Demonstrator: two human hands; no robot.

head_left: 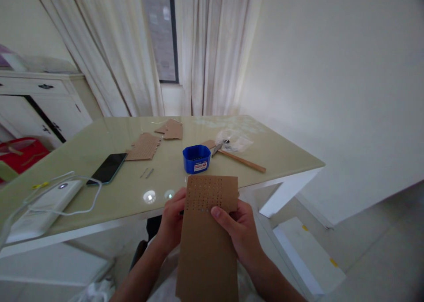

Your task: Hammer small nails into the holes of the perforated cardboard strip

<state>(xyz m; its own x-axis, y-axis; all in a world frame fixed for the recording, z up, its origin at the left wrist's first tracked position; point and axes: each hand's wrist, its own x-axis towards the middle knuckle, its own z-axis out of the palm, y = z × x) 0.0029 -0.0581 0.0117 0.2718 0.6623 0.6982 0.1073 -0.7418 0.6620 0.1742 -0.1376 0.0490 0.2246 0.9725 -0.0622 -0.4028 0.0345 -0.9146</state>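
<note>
Left hand [171, 226] and right hand [243, 233] raised together, fingers [221, 215] curled.

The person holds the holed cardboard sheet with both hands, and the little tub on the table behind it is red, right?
Not red: the head view shows a blue tub. The rest holds: left hand and right hand both hold the holed cardboard sheet, the tub on the table behind it.
</note>
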